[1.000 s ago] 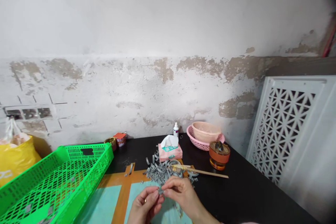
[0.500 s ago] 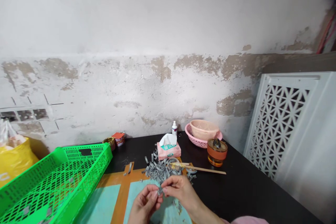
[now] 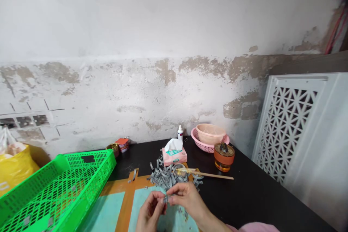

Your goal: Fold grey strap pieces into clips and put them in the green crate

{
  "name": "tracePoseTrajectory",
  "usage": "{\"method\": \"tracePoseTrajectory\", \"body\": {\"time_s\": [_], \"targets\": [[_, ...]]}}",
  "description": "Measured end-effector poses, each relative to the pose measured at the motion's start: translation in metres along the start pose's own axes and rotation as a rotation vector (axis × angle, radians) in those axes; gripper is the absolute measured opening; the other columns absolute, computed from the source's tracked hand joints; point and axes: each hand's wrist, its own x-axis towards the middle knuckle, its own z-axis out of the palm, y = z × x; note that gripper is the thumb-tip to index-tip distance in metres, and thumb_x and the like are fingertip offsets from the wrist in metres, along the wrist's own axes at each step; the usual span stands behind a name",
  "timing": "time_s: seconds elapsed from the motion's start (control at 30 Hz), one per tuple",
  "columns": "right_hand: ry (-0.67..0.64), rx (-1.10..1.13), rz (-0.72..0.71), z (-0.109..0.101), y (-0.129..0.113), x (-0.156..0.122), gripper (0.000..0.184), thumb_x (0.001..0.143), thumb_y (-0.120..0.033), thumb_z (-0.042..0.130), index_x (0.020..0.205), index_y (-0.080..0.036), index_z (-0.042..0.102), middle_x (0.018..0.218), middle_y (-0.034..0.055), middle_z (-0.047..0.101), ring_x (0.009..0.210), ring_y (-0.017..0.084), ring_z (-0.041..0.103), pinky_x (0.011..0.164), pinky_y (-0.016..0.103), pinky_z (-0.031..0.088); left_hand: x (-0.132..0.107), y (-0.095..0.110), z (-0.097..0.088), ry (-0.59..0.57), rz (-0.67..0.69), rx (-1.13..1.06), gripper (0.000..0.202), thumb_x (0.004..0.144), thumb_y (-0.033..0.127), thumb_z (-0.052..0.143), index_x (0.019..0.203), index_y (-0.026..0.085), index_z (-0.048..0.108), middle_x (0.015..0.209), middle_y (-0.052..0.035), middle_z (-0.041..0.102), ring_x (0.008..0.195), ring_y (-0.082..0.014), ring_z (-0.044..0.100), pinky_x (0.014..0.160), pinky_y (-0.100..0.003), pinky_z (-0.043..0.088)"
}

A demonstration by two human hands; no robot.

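Head: grey piece (image 3: 165, 199) in left grip (image 3: 151, 208); right grip (image 3: 188, 197) touches it.

Pinched grey piece (image 3: 165, 199) mostly hidden; green crate (image 3: 91, 187) cut off.

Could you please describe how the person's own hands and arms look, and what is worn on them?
Both the left hand and the right hand are without gloves. The right wrist and part of the forearm are uncovered; farther back, a plain pink sleeve shows at the bottom edge. No left sleeve is in view.
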Motion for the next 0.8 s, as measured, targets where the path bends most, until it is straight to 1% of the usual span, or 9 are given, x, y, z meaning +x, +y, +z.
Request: {"method": "tracePoseTrajectory", "body": {"time_s": [0.07,0.2,0.27,0.33,0.43,0.5,0.57,0.7,0.8], "targets": [[0.004,-0.022,-0.009,-0.001,0.002,0.001,0.033,0.046,-0.036,0.088,0.070,-0.015,0.076,0.061,0.0028,0.069,0.057,0.014,0.060,0.062,0.027,0.046,0.000,-0.003,-0.001,0.025,0.023,0.026,0.032,0.071,0.049,0.073,0.076,0.018,0.068,0.063,0.0011,0.061,0.061,-0.0167,0.051,0.060,-0.027,0.042],[0.029,-0.073,-0.099,0.000,0.006,0.002,0.028,0.048,-0.037,0.087,0.063,-0.016,0.076,0.064,0.0021,0.066,0.060,0.013,0.057,0.057,0.024,0.043,-0.002,-0.008,0.003,0.069,0.041,0.034,0.035,0.069,0.052,0.073,0.075,0.018,0.067,0.062,0.0015,0.059,0.059,-0.0167,0.050,0.058,-0.027,0.041],[0.033,-0.063,-0.069,0.001,0.007,0.002,0.030,0.047,-0.037,0.088,0.063,-0.015,0.075,0.060,0.0010,0.064,0.055,0.012,0.055,0.054,0.023,0.042,-0.003,-0.008,0.007,0.093,0.066,0.021,0.036,0.068,0.053,0.074,0.073,0.018,0.067,0.060,0.0015,0.059,0.057,-0.0161,0.049,0.055,-0.026,0.040],[0.014,-0.027,0.003,0.002,0.007,0.002,0.035,0.045,-0.036,0.088,0.068,-0.014,0.074,0.054,-0.0005,0.062,0.049,0.011,0.052,0.051,0.023,0.041,-0.004,-0.005,0.010,0.099,0.086,0.007,0.036,0.067,0.053,0.075,0.070,0.018,0.067,0.059,0.0010,0.059,0.055,-0.0156,0.048,0.053,-0.025,0.038],[0.001,0.043,0.035,0.002,0.004,0.001,0.041,0.040,-0.032,0.088,0.072,-0.012,0.071,0.053,-0.0004,0.063,0.048,0.011,0.053,0.049,0.023,0.041,-0.005,0.000,0.010,0.030,0.028,-0.005,0.037,0.065,0.052,0.077,0.070,0.017,0.069,0.060,-0.0013,0.063,0.058,-0.0169,0.051,0.056,-0.026,0.041],[0.005,0.060,0.033,0.002,0.001,0.001,0.040,0.041,-0.029,0.087,0.073,-0.012,0.069,0.054,-0.0001,0.063,0.048,0.012,0.054,0.048,0.023,0.041,-0.005,0.004,0.008,0.022,-0.046,-0.048,0.040,0.066,0.056,0.074,0.073,0.016,0.072,0.062,-0.0029,0.065,0.061,-0.0191,0.055,0.061,-0.028,0.045],[0.006,0.055,0.025,0.001,0.000,0.001,0.038,0.042,-0.028,0.086,0.073,-0.013,0.068,0.054,-0.0009,0.063,0.048,0.011,0.054,0.048,0.022,0.041,-0.005,0.006,0.006,0.026,-0.092,-0.079,0.041,0.066,0.056,0.074,0.075,0.016,0.073,0.064,-0.0036,0.067,0.064,-0.0202,0.057,0.064,-0.030,0.046],[-0.049,0.029,0.011,-0.003,-0.003,0.002,0.041,0.044,-0.029,0.086,0.077,-0.013,0.068,0.057,-0.0017,0.063,0.050,0.010,0.053,0.050,0.023,0.043,-0.004,0.008,0.001,-0.025,-0.141,-0.083,0.035,0.059,0.046,0.084,0.074,0.016,0.073,0.062,-0.0027,0.068,0.060,-0.0166,0.056,0.061,-0.027,0.044],[-0.122,-0.001,0.015,-0.009,-0.011,0.001,0.039,0.048,-0.033,0.085,0.079,-0.013,0.069,0.058,-0.0019,0.062,0.050,0.009,0.052,0.051,0.023,0.044,-0.004,0.008,-0.001,-0.021,-0.174,-0.127,0.036,0.058,0.045,0.085,0.076,0.017,0.073,0.060,-0.0017,0.068,0.060,-0.0151,0.056,0.062,-0.026,0.044]]}}
